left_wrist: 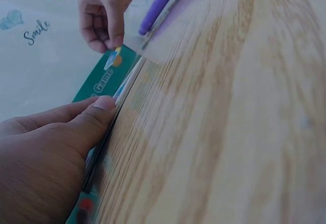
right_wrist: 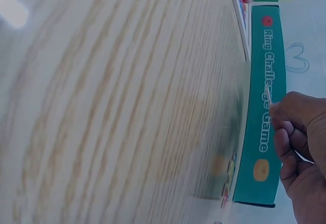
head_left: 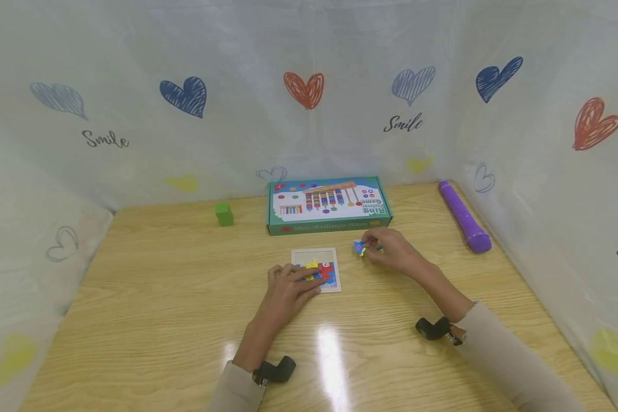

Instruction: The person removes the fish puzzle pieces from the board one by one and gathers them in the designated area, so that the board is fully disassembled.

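My left hand (head_left: 287, 290) rests on a small square jigsaw puzzle with a pale frame (head_left: 339, 273), fingers extended over its pieces. Red, yellow and blue puzzle pieces (head_left: 327, 269) fill the lower part of the frame, partly covered by the fingers; its upper part shows a bare grey base. To the right, my right hand (head_left: 393, 250) pinches a blue and yellow puzzle piece (head_left: 359, 247) between thumb and fingertips. The left wrist view shows this piece raised above the table. Beneath the right hand lie several loose pieces (right_wrist: 228, 180), mostly hidden in the head view.
A green "Ring Challenge Game" box (head_left: 329, 206) lies behind the puzzle. The green block (head_left: 224, 214) stands to its left, near the table's back edge. At the right lies a purple toy microphone (head_left: 463, 217). White sheeting printed with hearts hangs around the wooden table (head_left: 185, 320).
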Motion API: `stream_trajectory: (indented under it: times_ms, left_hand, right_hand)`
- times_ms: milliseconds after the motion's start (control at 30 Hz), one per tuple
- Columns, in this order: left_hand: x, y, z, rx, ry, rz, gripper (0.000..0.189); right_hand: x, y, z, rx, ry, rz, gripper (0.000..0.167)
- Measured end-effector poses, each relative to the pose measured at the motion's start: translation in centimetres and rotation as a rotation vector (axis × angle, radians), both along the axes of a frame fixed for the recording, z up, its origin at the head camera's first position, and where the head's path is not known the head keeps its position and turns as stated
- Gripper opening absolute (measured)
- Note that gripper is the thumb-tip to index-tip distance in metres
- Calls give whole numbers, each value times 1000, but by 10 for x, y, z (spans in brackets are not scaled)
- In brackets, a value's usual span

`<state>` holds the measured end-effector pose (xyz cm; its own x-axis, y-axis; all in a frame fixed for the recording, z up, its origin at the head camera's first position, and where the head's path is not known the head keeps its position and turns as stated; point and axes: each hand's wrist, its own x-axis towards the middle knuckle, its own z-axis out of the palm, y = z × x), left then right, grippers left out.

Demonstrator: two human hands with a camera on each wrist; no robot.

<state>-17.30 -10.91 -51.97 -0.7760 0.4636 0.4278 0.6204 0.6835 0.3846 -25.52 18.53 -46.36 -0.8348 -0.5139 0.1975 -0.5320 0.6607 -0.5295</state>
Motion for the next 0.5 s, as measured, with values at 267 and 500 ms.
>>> stream_trajectory:
  times_ms: [267, 500]
  left_hand:
    - [-1, -1, -2, 9, 6, -7, 24]
    - [-1, 0, -2, 9, 0, -6, 24]
  right_hand:
    - [-4, 7, -7, 24, -7, -20, 17]
    - [-6, 11, -11, 18, -37, -40, 18]
